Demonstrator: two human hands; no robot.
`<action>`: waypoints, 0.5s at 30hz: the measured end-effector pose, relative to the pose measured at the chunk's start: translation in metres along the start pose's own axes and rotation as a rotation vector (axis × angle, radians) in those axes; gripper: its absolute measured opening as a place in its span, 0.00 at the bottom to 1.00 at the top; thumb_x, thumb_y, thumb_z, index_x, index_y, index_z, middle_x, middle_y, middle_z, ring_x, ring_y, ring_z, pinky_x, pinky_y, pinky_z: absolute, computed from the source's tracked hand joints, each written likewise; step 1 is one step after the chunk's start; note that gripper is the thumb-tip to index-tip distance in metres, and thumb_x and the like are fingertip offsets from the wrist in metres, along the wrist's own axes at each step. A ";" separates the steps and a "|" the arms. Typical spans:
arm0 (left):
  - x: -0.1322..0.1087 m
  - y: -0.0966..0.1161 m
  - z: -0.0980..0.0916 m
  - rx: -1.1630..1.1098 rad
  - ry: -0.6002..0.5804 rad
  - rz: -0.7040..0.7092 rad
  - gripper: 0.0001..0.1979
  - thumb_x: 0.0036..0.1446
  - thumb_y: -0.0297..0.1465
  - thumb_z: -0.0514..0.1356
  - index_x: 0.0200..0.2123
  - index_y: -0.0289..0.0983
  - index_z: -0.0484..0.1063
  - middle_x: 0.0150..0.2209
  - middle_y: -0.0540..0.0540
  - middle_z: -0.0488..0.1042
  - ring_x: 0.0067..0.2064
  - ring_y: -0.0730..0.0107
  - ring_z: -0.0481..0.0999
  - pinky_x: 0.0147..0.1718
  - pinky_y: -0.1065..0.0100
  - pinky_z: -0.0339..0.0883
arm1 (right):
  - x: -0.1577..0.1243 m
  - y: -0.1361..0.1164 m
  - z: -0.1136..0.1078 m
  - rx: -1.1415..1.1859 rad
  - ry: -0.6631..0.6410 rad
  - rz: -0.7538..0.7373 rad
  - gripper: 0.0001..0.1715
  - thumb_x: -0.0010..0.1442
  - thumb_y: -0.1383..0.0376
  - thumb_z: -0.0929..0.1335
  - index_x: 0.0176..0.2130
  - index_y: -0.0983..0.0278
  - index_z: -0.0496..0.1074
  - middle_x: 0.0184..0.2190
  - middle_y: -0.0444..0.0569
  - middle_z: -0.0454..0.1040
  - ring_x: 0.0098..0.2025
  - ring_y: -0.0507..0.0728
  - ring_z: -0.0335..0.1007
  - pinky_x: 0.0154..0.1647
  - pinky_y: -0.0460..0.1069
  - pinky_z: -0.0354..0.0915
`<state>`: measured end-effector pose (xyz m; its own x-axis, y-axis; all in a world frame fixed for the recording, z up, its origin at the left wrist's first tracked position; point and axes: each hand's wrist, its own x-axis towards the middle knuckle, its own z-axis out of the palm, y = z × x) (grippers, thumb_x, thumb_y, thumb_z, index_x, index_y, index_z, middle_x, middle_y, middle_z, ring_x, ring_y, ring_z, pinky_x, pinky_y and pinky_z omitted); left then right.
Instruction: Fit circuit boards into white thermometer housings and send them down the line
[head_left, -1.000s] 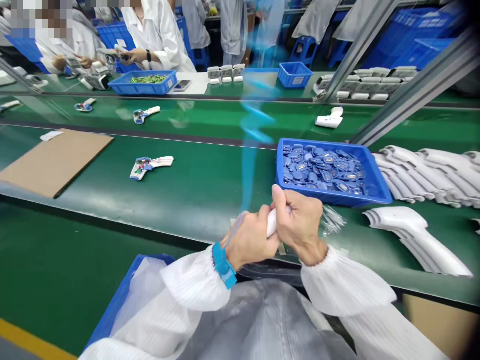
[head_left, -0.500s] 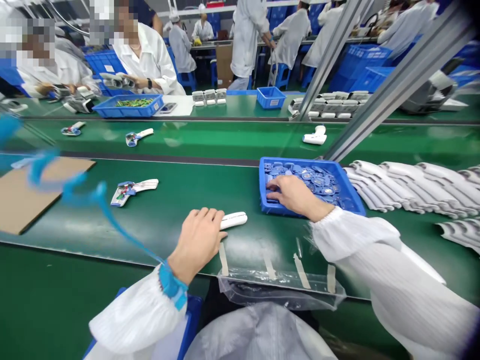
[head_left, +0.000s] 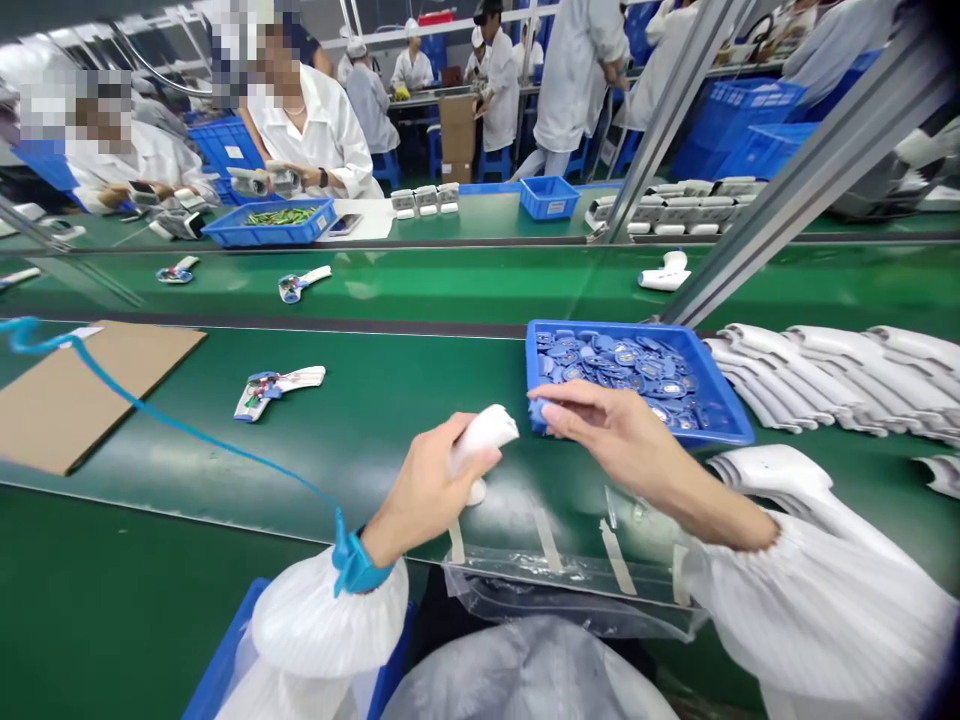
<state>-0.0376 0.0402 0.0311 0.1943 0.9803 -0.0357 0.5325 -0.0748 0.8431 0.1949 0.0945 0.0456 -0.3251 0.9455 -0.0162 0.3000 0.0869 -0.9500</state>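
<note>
**Blue piece pinched just beside the tip of a white shell**

Low in the frame, just left of centre, the left hand is clamped around one white plastic shell, held above the green bench. The shell's long axis tilts from lower left to upper right, its tip pointing toward the right hand. That hand reaches in from the lower right, pinched on one small blue piece. The piece sits just beside the shell's tip; I cannot tell whether they touch. The two hands are close but apart.

Just beyond the right hand lies one blue tray, holding dozens of similar blue pieces, too many to count. To its right, rows of white shells overlap, so no exact count is possible. At centre left lies one white unit with blue parts, and at far left one cardboard sheet. A blue wrist strap circles the left wrist.
</note>
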 end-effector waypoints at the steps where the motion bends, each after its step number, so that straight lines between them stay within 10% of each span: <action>1: 0.000 0.004 0.004 0.015 -0.006 0.033 0.14 0.67 0.40 0.58 0.50 0.38 0.72 0.41 0.48 0.78 0.40 0.66 0.75 0.40 0.66 0.65 | -0.006 -0.005 0.005 0.042 -0.030 -0.002 0.18 0.61 0.53 0.71 0.46 0.60 0.80 0.41 0.50 0.78 0.36 0.55 0.74 0.39 0.52 0.73; 15: 0.003 0.012 0.005 0.144 -0.107 0.154 0.21 0.69 0.37 0.56 0.63 0.43 0.64 0.55 0.47 0.76 0.49 0.62 0.74 0.51 0.62 0.62 | -0.026 -0.015 0.023 -0.325 0.013 -0.374 0.21 0.70 0.67 0.60 0.53 0.54 0.77 0.48 0.51 0.76 0.43 0.55 0.75 0.42 0.51 0.74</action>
<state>-0.0266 0.0409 0.0381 0.3642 0.9310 0.0244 0.6002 -0.2546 0.7583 0.1787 0.0610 0.0535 -0.4537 0.8345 0.3128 0.4297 0.5124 -0.7435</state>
